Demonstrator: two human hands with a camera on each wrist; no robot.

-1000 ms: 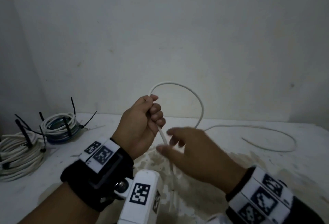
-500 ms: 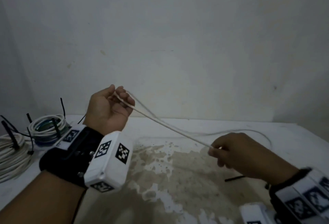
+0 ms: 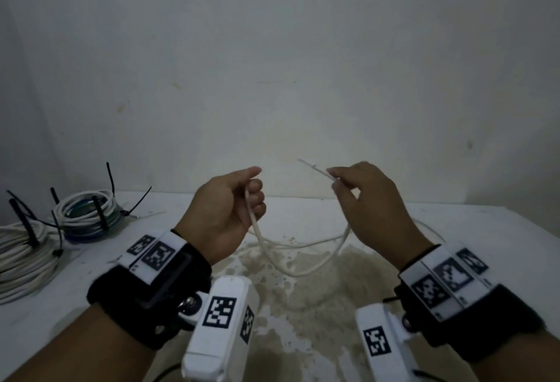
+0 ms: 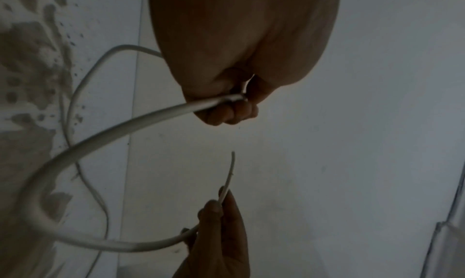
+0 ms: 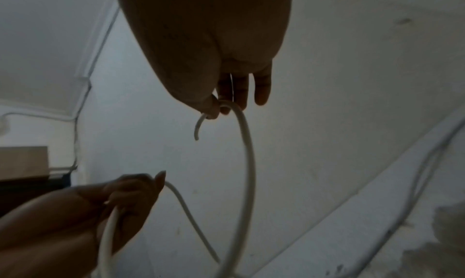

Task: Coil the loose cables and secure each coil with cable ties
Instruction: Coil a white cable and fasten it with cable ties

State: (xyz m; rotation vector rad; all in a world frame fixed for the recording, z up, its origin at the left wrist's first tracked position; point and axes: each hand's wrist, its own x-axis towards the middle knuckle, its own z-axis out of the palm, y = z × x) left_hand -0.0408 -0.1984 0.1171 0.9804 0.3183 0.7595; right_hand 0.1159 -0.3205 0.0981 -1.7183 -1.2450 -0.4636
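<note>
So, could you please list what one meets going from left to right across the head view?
Large white cable coil → smaller tied coil → left hand → hanging white cable loop → right hand.

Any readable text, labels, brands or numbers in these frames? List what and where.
No readable text in any view.
Wristbands and: black-and-white square marker patterns only; tiny print at their edges is too small to read.
White wrist camera housings and: marker patterns, no words.
White cable, tied coils, wall: no markings visible.
</note>
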